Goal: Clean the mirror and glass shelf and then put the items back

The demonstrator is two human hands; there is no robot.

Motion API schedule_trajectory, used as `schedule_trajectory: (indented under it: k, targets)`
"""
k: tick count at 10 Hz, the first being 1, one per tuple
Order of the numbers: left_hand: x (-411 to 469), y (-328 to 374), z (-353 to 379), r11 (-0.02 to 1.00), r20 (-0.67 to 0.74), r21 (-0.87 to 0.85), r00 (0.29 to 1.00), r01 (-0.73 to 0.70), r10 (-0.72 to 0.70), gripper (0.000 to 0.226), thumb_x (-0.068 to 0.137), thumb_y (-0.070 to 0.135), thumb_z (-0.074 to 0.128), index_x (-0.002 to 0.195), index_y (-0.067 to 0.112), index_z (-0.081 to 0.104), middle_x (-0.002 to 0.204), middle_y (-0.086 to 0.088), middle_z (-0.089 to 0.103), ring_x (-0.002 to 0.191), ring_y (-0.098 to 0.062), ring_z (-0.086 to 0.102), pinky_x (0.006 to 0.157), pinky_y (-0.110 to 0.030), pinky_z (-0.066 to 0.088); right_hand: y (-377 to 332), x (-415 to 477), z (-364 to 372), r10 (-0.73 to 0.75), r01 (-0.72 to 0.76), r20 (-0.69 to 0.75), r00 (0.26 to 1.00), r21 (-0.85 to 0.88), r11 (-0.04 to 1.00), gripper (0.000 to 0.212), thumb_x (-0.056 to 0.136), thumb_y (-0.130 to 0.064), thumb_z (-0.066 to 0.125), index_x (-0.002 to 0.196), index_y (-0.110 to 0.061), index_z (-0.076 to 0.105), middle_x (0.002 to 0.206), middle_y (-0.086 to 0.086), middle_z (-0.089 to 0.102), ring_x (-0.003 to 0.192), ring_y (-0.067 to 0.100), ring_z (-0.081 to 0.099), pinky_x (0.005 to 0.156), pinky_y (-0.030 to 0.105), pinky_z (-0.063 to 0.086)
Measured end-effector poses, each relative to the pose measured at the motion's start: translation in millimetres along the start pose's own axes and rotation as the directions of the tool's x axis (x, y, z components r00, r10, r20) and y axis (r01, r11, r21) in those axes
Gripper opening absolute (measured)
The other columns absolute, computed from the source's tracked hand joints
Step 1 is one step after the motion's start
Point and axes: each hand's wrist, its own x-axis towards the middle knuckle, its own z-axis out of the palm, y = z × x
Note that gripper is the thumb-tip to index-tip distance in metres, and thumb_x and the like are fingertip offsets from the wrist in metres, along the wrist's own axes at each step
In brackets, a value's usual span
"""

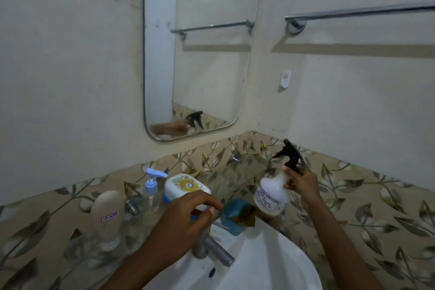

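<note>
Mirror [200,54] on the wall looks unwiped so far, glass shelf [235,179] below still half loaded, right hand [302,185] fingers clamped on the spray bottle [270,195], left hand [188,216] fingers pinching the blue-lidded tub [186,189], so early days.

Both forearms are bare, with no sleeve showing up to the frame edge. The left hand [188,213] and right hand [302,182] are bare too, ungloved, slim-fingered.

head view – 1 camera | looks forward and down | close above sink [270,263] – faces mirror [200,54]
</note>
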Motion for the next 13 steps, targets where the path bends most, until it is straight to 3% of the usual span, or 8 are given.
schedule_trajectory:
  k: [1,3,5,6,8,9,11,13]
  targets:
    - [7.9,-2.0,-4.4,0.999,0.024,0.05,0.999,0.02,-0.021,0.028,0.087,0.014,0.059,0.082,0.041,0.068,0.094,0.031,0.065,0.097,0.003,0.06,0.074,-0.008,0.048,-36.1,26.0,17.4,-0.05,0.049,0.028,0.998,0.024,0.998,0.031,0.081,-0.013,0.07,0.104,0.008,0.064,0.087,0.016,0.061,0.066,0.023,0.056,0.046,0.022,0.054]
    - [22.0,-1.9,-7.9,0.996,0.034,0.083,0.999,0.021,-0.024,0.026,0.088,0.013,0.058,0.084,0.036,0.068,0.092,0.019,0.068,0.095,0.0,0.061,0.078,-0.017,0.052,-63.3,78.1,56.1,-0.052,0.05,0.053,0.997,0.039,0.998,0.029,0.083,-0.011,0.068,0.103,0.009,0.064,0.072,0.011,0.058,0.052,0.02,0.049,0.038,0.018,0.049]
    - [32.6,2.4,-7.6,0.994,0.021,0.105,0.999,0.026,-0.028,0.026,0.087,0.009,0.056,0.085,0.032,0.068,0.091,0.013,0.067,0.092,0.0,0.059,0.075,-0.013,0.05,-47.7,120.6,88.3,-0.011,0.018,0.106,0.994,-0.066,0.998,0.03,0.085,-0.009,0.065,0.108,0.011,0.062,0.073,0.011,0.058,0.046,0.019,0.047,0.044,0.023,0.052]
    - [34.2,0.6,-8.1,0.992,0.019,0.115,0.999,0.044,-0.046,0.023,0.088,0.009,0.057,0.088,0.028,0.07,0.094,0.012,0.068,0.092,0.0,0.06,0.081,-0.023,0.053,-40.4,132.3,97.1,-0.021,0.042,0.127,0.992,-0.161,0.986,0.027,0.085,-0.009,0.065,0.104,0.009,0.064,0.063,0.008,0.054,0.043,0.017,0.047,0.043,0.022,0.051]
    - [31.8,-2.1,-2.9,0.988,-0.003,0.121,0.995,0.098,-0.098,0.027,0.088,0.013,0.058,0.082,0.039,0.066,0.096,0.017,0.066,0.097,0.001,0.057,0.078,-0.015,0.052,-41.9,147.1,101.2,-0.023,0.085,0.191,0.981,-0.321,0.943,0.011,0.086,-0.01,0.061,0.084,0.0,0.059,0.058,0.007,0.045,0.048,0.02,0.042,0.031,0.019,0.04]
    - [31.2,-1.4,-0.9,0.986,-0.005,0.126,0.994,0.113,-0.113,0.034,0.087,0.012,0.059,0.077,0.044,0.064,0.097,0.017,0.066,0.097,0.007,0.054,0.076,-0.01,0.05,-43.2,152.4,99.1,-0.016,0.095,0.205,0.979,-0.385,0.918,0.018,0.087,-0.011,0.06,0.071,-0.006,0.053,0.057,0.006,0.039,0.047,0.018,0.036,0.033,0.022,0.034]
    - [31.1,1.2,4.6,0.981,-0.032,0.127,0.989,0.148,-0.145,0.028,0.087,0.013,0.059,0.081,0.04,0.065,0.1,0.017,0.065,0.1,-0.005,0.058,0.078,-0.006,0.047,-41.4,157.6,93.9,-0.026,0.114,0.215,0.976,-0.411,0.904,0.015,0.086,-0.013,0.062,0.089,0.001,0.06,0.059,0.009,0.045,0.046,0.02,0.041,0.039,0.025,0.036]
    - [32.9,11.4,14.2,0.973,-0.013,0.124,0.981,0.193,-0.193,0.022,0.088,0.018,0.059,0.083,0.039,0.064,0.097,0.019,0.063,0.096,-0.006,0.058,0.077,-0.011,0.05,-28.9,157.3,86.6,-0.005,0.092,0.189,0.982,-0.456,0.885,0.044,0.083,-0.002,0.06,0.125,0.007,0.05,0.086,0.021,0.06,0.059,0.025,0.05,0.046,0.028,0.04]
